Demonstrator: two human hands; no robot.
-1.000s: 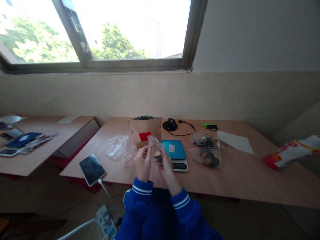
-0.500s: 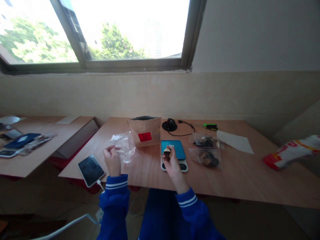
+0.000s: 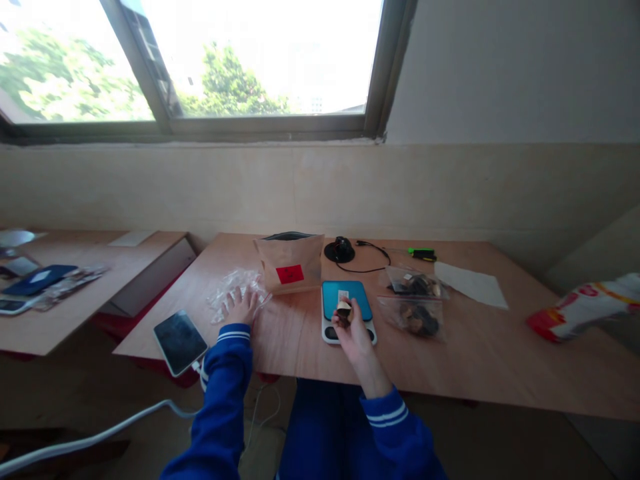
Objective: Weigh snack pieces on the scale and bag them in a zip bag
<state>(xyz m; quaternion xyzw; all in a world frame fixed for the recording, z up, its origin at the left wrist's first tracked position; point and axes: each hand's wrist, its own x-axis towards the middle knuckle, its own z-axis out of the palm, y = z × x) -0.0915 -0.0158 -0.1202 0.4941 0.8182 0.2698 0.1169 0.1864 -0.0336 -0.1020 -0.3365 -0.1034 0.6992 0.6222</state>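
My left hand [image 3: 240, 307] lies with spread fingers on a crumpled clear plastic bag [image 3: 220, 293] at the left of the table. Over the near part of a white kitchen scale [image 3: 370, 327] with a blue top, my right hand [image 3: 354, 330] grips a few small brown and cream pieces [image 3: 344, 311], perhaps dried mushroom; their exact kind is unclear. A brown paper pouch [image 3: 270, 257] with a red label stands behind, its top open. To the right of the scale lie two clear zip bags, a near bag [image 3: 417, 319] and a far bag [image 3: 417, 282], holding dark and brown pieces.
A phone [image 3: 180, 341] on a charging cable lies at the left table edge. Behind the scale sit a black round-based device [image 3: 341, 250] with a cable and a green-black screwdriver [image 3: 423, 254]. White paper [image 3: 473, 285] and a red-white package [image 3: 583, 307] are at right.
My left hand has come down from above the clear bag and now presses flat on it; the bag is more crumpled. My right hand has shifted slightly right, still holding the pieces.
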